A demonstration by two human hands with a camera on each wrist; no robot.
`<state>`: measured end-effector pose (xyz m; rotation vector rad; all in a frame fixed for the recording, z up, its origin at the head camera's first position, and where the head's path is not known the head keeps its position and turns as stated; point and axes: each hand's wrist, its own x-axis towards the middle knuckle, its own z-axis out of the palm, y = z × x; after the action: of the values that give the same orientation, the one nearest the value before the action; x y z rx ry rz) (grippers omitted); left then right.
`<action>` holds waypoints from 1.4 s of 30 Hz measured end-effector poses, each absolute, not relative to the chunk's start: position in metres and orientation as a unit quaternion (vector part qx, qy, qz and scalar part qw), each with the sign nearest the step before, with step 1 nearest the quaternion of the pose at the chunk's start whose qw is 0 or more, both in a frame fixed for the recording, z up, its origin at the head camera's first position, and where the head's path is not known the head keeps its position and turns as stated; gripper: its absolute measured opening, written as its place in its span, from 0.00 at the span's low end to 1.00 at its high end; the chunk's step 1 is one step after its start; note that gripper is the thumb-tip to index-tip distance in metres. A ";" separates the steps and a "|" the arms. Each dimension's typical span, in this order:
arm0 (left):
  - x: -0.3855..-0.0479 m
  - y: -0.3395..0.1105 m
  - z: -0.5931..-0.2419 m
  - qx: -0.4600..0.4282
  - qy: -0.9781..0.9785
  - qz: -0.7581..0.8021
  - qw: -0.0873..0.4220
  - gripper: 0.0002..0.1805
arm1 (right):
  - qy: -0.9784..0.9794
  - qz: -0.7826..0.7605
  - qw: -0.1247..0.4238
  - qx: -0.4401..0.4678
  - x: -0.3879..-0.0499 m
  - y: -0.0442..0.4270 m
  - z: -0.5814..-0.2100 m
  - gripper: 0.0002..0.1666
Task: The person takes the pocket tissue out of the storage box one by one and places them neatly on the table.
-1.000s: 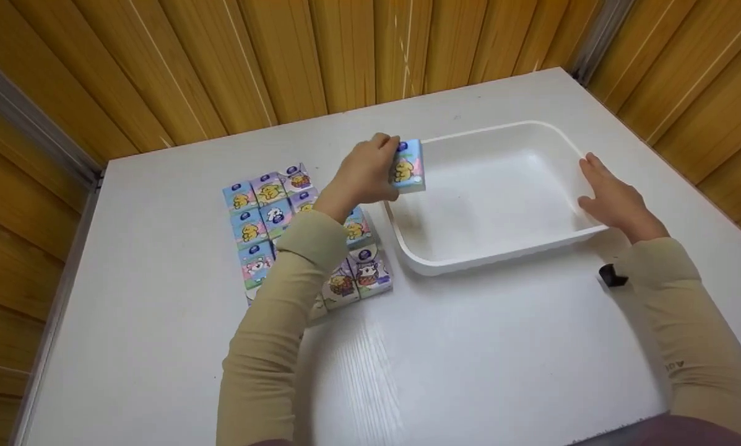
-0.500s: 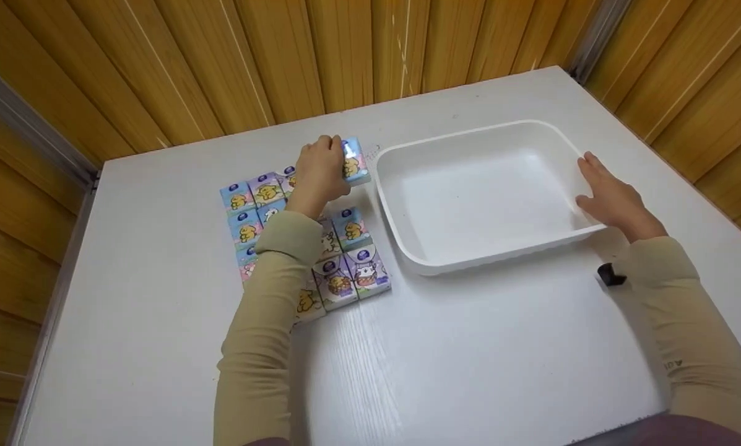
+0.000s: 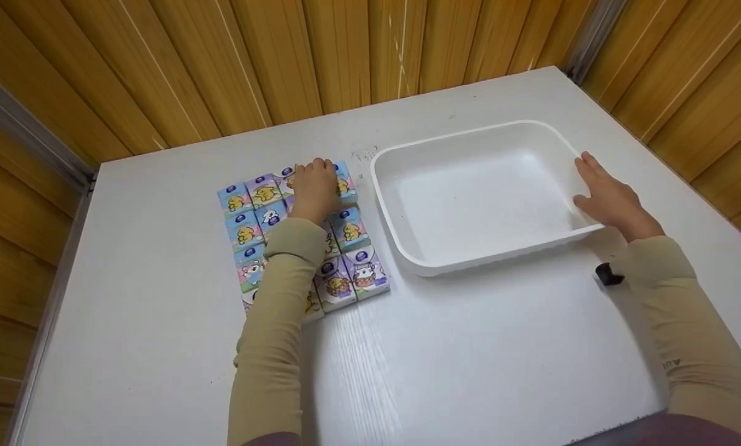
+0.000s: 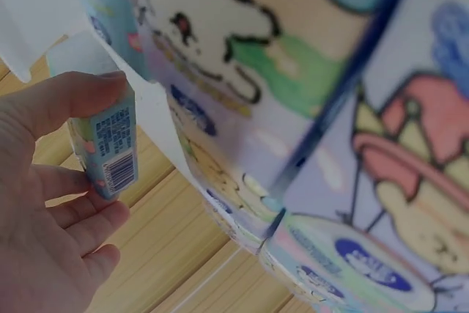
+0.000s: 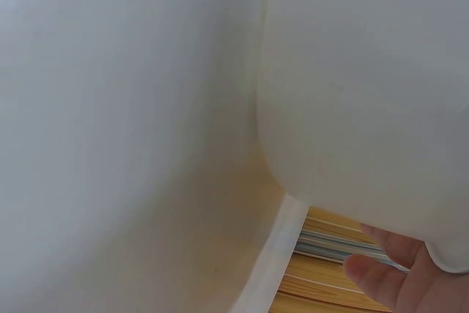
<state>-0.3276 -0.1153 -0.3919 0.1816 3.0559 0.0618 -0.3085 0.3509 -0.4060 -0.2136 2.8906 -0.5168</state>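
Observation:
My left hand (image 3: 316,191) holds a blue tissue pack (image 3: 343,181) at the far right corner of a block of cartoon-printed tissue packs (image 3: 353,228). In the left wrist view, the thumb and fingers pinch the ends of this blue pack (image 4: 113,144), its barcode side showing. Part of the block is hidden under the left hand and sleeve. A white plastic tray (image 3: 469,204) stands right of the packs with nothing in it. At its right end, my right hand (image 3: 611,197) rests against the outside with fingers extended; in the right wrist view, the fingers (image 5: 377,278) show beside the tray wall.
A small black object (image 3: 609,274) lies near the right sleeve, in front of the tray. Wooden panel walls (image 3: 333,56) stand behind the white table (image 3: 469,359) and at both sides.
My left hand has carried the blue tissue pack from the tray's left rim leftward and down to the far right corner of the block. The right hand has stayed at the tray.

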 end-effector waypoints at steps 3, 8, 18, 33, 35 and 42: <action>-0.328 -0.115 -0.395 0.059 0.997 0.010 0.051 0.40 | 0.978 -0.172 0.098 -0.071 -0.309 0.351 -0.406 0.42; -0.329 -0.117 -0.399 0.060 0.996 -0.015 0.072 0.37 | 0.977 -0.173 0.098 -0.070 -0.309 0.351 -0.406 0.42; -0.325 -0.121 -0.400 0.051 0.991 -0.016 0.123 0.26 | 0.976 -0.174 0.100 -0.079 -0.306 0.352 -0.405 0.41; -0.323 -0.103 -0.395 0.036 0.982 0.078 0.166 0.29 | 0.974 -0.187 0.101 -0.077 -0.308 0.351 -0.408 0.42; -0.321 -0.099 -0.398 0.035 0.981 0.087 0.171 0.34 | 0.974 -0.189 0.101 -0.076 -0.308 0.351 -0.407 0.41; -0.312 -0.086 -0.397 0.035 0.981 0.076 0.177 0.46 | 0.976 -0.179 0.100 -0.078 -0.307 0.351 -0.406 0.41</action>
<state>-0.3124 -0.0858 -0.3975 0.0978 2.7756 0.2146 -0.3073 0.3512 -0.4061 -0.2293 2.8852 -0.5285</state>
